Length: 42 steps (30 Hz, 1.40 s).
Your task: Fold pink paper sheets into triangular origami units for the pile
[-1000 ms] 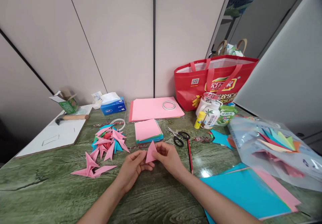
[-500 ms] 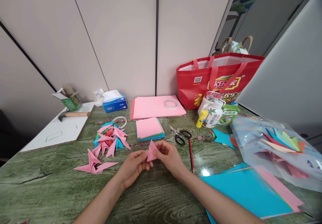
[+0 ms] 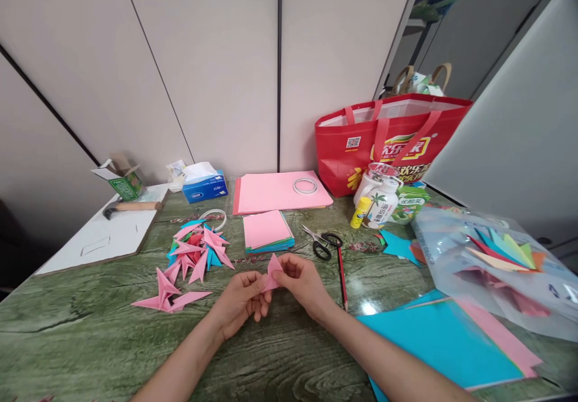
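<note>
Head view — you hold one small folded pink paper (image 3: 273, 266) between both hands, just below the centre of the frame.
Your left hand (image 3: 240, 303) pinches its lower left edge between thumb and fingers (image 3: 257, 316), and your right hand (image 3: 303, 281) pinches its right side, thumb on the near face; the tip points up. Just beyond it lies the stack of small paper squares (image 3: 267, 228). A heap of folded pieces (image 3: 192, 259) sits left of centre on the worktop (image 3: 280, 360) — scissors (image 3: 332, 241) and a red pencil (image 3: 342, 277) lie right of your hands.
</note>
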Each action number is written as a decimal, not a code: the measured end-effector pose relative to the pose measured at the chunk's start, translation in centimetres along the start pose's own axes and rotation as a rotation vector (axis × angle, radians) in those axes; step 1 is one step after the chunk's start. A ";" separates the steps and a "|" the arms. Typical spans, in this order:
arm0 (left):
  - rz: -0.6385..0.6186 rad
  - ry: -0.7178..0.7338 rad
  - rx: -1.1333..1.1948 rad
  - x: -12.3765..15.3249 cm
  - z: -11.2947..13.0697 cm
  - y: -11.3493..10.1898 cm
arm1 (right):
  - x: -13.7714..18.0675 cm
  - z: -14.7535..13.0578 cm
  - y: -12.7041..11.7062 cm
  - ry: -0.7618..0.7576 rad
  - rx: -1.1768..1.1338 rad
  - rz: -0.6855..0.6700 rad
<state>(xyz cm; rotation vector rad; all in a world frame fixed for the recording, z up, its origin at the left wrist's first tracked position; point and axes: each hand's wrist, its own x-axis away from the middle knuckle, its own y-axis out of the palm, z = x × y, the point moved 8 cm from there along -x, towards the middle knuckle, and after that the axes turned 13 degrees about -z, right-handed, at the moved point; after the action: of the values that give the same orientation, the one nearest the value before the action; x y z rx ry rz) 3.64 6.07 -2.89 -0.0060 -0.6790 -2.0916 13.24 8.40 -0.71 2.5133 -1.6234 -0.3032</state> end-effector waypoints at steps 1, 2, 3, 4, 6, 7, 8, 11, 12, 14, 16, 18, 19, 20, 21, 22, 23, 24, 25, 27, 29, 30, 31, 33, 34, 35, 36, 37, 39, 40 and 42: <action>0.009 0.001 0.001 0.0 0.0 -0.1 | 0.0 0.1 0.0 0.014 -0.032 0.003; 0.015 0.000 0.004 0.0 0.0 -0.1 | 0.1 0.1 0.0 0.029 -0.060 0.006; 0.018 -0.002 0.007 0.1 0.0 -0.1 | 0.1 0.2 0.0 0.042 -0.084 0.010; 0.021 -0.005 0.011 0.1 0.0 -0.1 | 0.1 0.2 0.0 0.053 -0.104 0.014; 0.026 -0.016 0.017 0.1 0.0 -0.2 | 0.2 0.3 0.0 0.067 -0.135 0.016; 0.028 -0.021 0.020 0.1 0.0 -0.2 | 0.2 0.3 0.1 0.072 -0.145 0.016; 0.031 -0.024 0.022 0.1 0.0 -0.2 | 0.2 0.3 0.1 0.077 -0.152 0.016; 0.029 -0.020 0.017 0.1 0.0 -0.1 | 0.1 0.5 0.1 0.087 -0.160 0.016; 0.026 -0.013 0.008 0.1 0.0 -0.1 | 0.1 0.6 0.1 0.085 -0.153 0.016; 0.020 0.006 -0.012 0.0 0.1 0.0 | 0.1 0.5 0.0 0.067 -0.109 0.018; 0.014 0.023 -0.009 0.0 0.2 0.1 | 0.0 0.3 -0.1 0.039 -0.058 0.024; 0.009 0.015 0.030 -0.1 0.1 0.0 | 0.0 0.2 -0.2 0.025 -0.046 0.031; 0.007 0.002 0.055 -0.1 -0.1 0.0 | 0.0 0.2 -0.3 0.025 -0.056 0.035; 0.006 -0.014 0.078 -0.1 -0.3 -0.1 | 0.0 0.2 -0.3 0.028 -0.070 0.039; 0.005 -0.031 0.099 -0.1 -0.4 -0.2 | 0.0 0.2 -0.4 0.034 -0.081 0.042; 0.004 -0.047 0.116 -0.1 -0.6 -0.3 | 0.1 0.1 -0.4 0.039 -0.088 0.044; 0.003 -0.059 0.128 -0.1 -0.7 -0.4 | 0.1 0.1 -0.4 0.042 -0.091 0.045; 0.003 -0.066 0.138 -0.1 -0.8 -0.4 | 0.1 0.1 -0.4 0.047 -0.093 0.044; 0.005 -0.070 0.145 -0.1 -0.8 -0.5 | 0.1 0.1 -0.3 0.052 -0.097 0.044; 0.012 -0.071 0.153 -0.1 -0.8 -0.7 | 0.2 0.1 -0.3 0.060 -0.110 0.044; 0.019 -0.066 0.160 -0.1 -0.8 -0.8 | 0.2 0.3 -0.2 0.065 -0.130 0.048; 0.024 -0.062 0.161 -0.1 -0.8 -0.8 | 0.2 0.3 -0.2 0.066 -0.140 0.051; 0.032 -0.058 0.158 -0.1 -0.8 -0.8 | 0.2 0.4 -0.2 0.066 -0.147 0.055; 0.054 -0.047 0.137 0.0 -0.7 -0.9 | 0.2 0.5 -0.2 0.064 -0.157 0.063; 0.064 -0.040 0.114 0.0 -0.6 -0.8 | 0.2 0.5 -0.2 0.062 -0.159 0.067; 0.075 -0.030 0.087 0.1 -0.5 -0.7 | 0.2 0.5 -0.1 0.059 -0.161 0.070; 0.082 -0.017 0.053 0.1 -0.3 -0.6 | 0.2 0.6 -0.1 0.057 -0.162 0.072; 0.089 0.001 0.018 0.2 -0.1 -0.5 | 0.2 0.6 -0.1 0.053 -0.163 0.072; 0.105 0.042 -0.029 0.3 0.3 -0.3 | 0.3 0.6 0.0 0.046 -0.161 0.072; 0.111 0.057 -0.047 0.3 0.4 -0.2 | 0.3 0.6 0.0 0.042 -0.161 0.071; 0.111 0.079 -0.080 0.3 0.6 -0.2 | 0.3 0.5 0.1 0.036 -0.165 0.068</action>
<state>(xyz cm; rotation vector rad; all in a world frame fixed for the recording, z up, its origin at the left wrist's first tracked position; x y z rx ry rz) 3.16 6.16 -2.37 -0.0057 -0.5360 -1.9998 13.16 8.10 -1.21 2.3240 -1.5962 -0.3663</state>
